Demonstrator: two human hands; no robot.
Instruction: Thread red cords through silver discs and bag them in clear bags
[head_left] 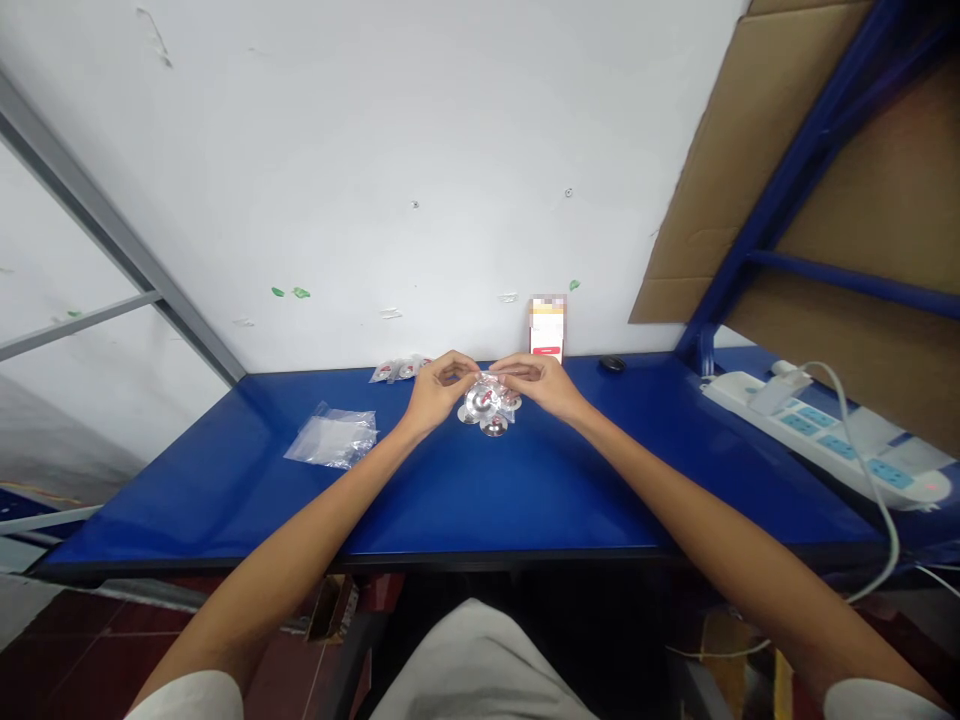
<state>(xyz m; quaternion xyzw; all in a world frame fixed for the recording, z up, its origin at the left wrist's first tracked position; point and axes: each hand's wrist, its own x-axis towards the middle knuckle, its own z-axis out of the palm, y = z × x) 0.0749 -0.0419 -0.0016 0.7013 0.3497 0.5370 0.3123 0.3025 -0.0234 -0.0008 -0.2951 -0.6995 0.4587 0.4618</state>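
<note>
clear plastic packet of round silver metal discs (485, 407), red marks showing on the film, lying at the middle of a blue table and held up slightly at its far edge. exact disc count cannot be told; at least three show, overlapping.

left hand (442, 389): closed, fingers curled in, pinching the far-left part of the packet. right hand (537, 384): closed likewise, fingers bent toward the left hand, pinching the far-right part. the two hands nearly touch above the packet. forearms bare, reaching in from the near left and near right, with white sleeves (187, 698) at the near edge of the view.

second group of similar packets with red marks (398, 369): far edge of the table, just left of the left hand.

crumpled clear plastic bag (331, 437): flat on the table, left of the hands, well clear of the far edge.

glossy blue table top (480, 510): long, dark-edged, set against a white wall (375, 150) with scraps of green tape (291, 292).

small upright white card box (547, 330), yellow and red printing, upper part blurred: against the wall, far right of the hands.

small black oval object (612, 364): far edge, right of the box.

white power strip with blue sockets (821, 437), white cable (870, 470) plugged in: right end of the table, beneath a blue steel shelf frame (817, 170) backed with brown cardboard (750, 150).
</note>
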